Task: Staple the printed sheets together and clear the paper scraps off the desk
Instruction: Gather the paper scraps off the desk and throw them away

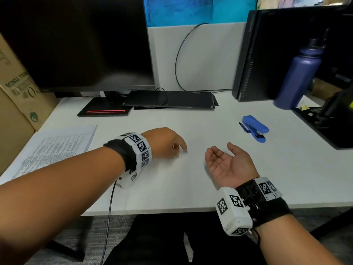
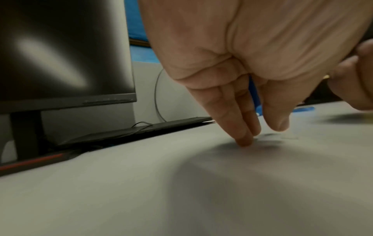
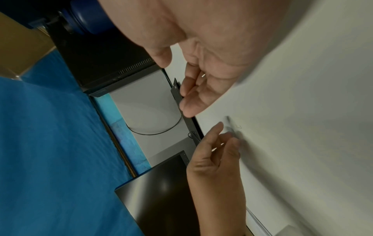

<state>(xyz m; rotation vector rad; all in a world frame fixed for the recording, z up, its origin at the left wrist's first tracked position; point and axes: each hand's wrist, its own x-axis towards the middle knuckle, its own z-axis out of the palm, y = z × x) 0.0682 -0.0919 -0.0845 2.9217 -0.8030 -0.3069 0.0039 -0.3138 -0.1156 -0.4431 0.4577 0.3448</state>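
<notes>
The printed sheets lie flat at the desk's left. A blue stapler sits at the right, beyond both hands. My left hand is palm down at mid desk, its straight fingertips touching the surface. Just beyond them lies a tiny pale scrap. Whether small bits are caught between the fingers of the left hand I cannot tell. My right hand rests palm up beside it, loosely cupped. A tiny white scrap lies in the palm of the right hand.
A dark monitor and flat black keyboard stand at the back. A computer tower and blue bottle are back right, with a black tray at the right edge. A cardboard box is at the left.
</notes>
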